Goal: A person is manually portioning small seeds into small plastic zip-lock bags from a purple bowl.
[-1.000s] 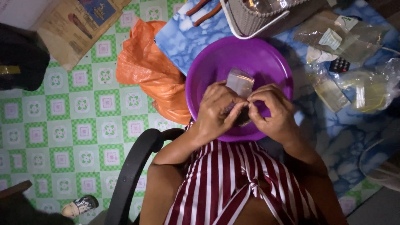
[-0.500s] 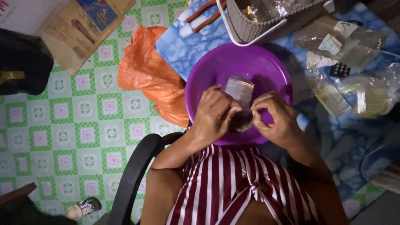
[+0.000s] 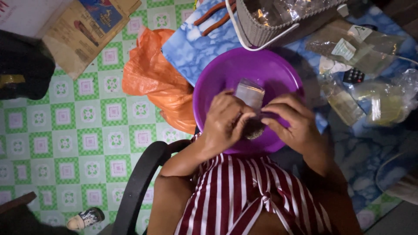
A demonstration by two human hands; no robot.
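both hands are over the purple basin [image 3: 226, 74], working close together. the left hand [image 3: 224, 124] has its fingers curled in, pinching the lower part of a small clear plastic packet [image 3: 249, 93], which stands upright above the middle of the basin with its open top pointing away from the person. just under the packet sits a dark, grainy clump [image 3: 253, 130], tucked against the left fingers; what it is cannot be told. the right hand [image 3: 296, 124] comes in from the other side, fingers bent and pressed toward the packet's lower edge, touching it or very nearly so. the exact contact is hidden by the knuckles.

around the basin: an orange plastic bag [image 3: 152, 82] lies crumpled just beside it on the green checked floor [image 3: 65, 130], a grey woven basket [image 3: 278, 21] sits beyond its far rim, and more clear packets [image 3: 370, 91] are scattered on the blue cloth [image 3: 191, 48] to the right. a black chair arm [image 3: 139, 182] curves by the striped top [image 3: 235, 196].
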